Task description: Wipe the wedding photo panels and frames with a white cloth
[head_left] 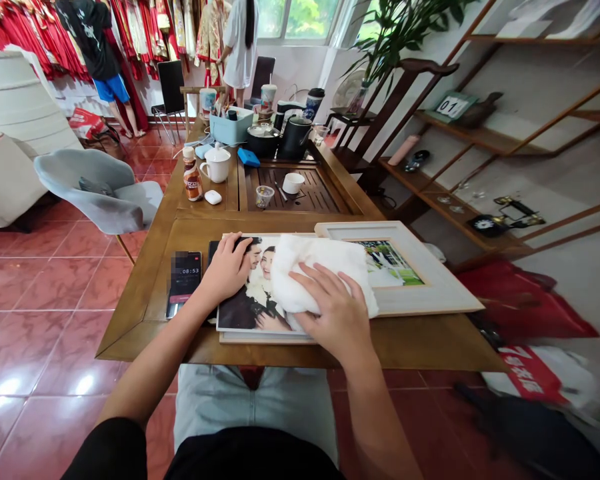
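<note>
A large framed couple photo [237,310] lies on the wooden table in front of me. My left hand [227,268] rests on its upper left part, fingers spread, holding nothing. A folded white cloth [290,260] covers the right part of the photo. On top of the cloth lies my right hand [336,310], palm down with fingers stretched and apart. Beside it on the right, a white-framed picture [450,293] shows an outdoor scene and is partly covered by the cloth. A phone [185,283] with a timer on its screen lies left of the photo.
Farther back on the table [150,293] stand a bottle [192,175], a white lidded cup [216,163], a tea tray [325,190] and a black kettle [295,138]. A grey chair [93,190] is at left, wooden shelves [485,137] at right. Two people stand near hanging garments.
</note>
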`<state>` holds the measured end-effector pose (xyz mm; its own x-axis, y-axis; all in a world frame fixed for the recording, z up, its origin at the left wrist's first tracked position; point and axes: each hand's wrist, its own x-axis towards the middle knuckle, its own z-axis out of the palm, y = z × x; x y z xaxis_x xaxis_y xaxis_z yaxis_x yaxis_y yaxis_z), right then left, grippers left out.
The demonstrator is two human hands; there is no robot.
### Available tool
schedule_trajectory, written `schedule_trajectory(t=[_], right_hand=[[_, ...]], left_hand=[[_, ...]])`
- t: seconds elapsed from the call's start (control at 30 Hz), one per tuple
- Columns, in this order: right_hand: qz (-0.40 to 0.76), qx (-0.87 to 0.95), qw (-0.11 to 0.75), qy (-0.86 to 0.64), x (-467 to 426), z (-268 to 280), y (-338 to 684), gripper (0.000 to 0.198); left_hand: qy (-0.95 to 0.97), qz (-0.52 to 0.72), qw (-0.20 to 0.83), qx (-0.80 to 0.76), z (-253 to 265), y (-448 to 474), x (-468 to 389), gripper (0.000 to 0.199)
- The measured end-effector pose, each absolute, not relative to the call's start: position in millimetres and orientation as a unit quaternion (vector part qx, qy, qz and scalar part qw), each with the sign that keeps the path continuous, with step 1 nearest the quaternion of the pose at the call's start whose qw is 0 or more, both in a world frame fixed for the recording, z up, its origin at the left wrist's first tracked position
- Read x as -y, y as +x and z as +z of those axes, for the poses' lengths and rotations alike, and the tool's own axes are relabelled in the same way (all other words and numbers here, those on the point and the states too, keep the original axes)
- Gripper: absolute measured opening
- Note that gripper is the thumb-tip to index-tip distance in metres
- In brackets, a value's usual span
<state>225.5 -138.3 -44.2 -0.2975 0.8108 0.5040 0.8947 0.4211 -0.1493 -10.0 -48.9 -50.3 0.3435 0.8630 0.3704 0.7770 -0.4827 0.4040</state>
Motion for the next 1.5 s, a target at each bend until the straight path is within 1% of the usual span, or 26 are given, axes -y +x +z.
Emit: schedule_trajectory(t=[0.17,0.3,0.5,0.73,1.1,1.27,1.5], right_hand=[[-0.102,0.789,0.259,-0.548,136,-47,245,0.042],[-0.1,0.788,0.256,-0.551,134,-45,239,0.041],[-0.051,0.818,0.222,-0.528,125,-36,210,0.05],[-0.014,0.828,0.218,-0.516,119,-30,197,0.05],[-0.067,0.787,0.232,-0.568,113,-44,251,0.045],[-0.059,0.794,0.22,-0.564,110,-37,231,0.048],[-0.02,0.834,0.192,-0.516,108,-28,196,0.054]], left_hand=[[0.812,0.264,0.088,-0.512,-49,-9,49,0.04],[0.813,0.267,0.083,-0.511,-50,-9,49,0.04],[0.817,0.266,0.072,-0.507,-51,-9,48,0.041],[0.814,0.273,0.072,-0.507,-54,-11,46,0.041],[0.818,0.27,0.079,-0.502,-51,-10,48,0.04],[0.818,0.27,0.073,-0.502,-52,-11,47,0.039],[0.816,0.266,0.072,-0.508,-56,-12,44,0.041]])
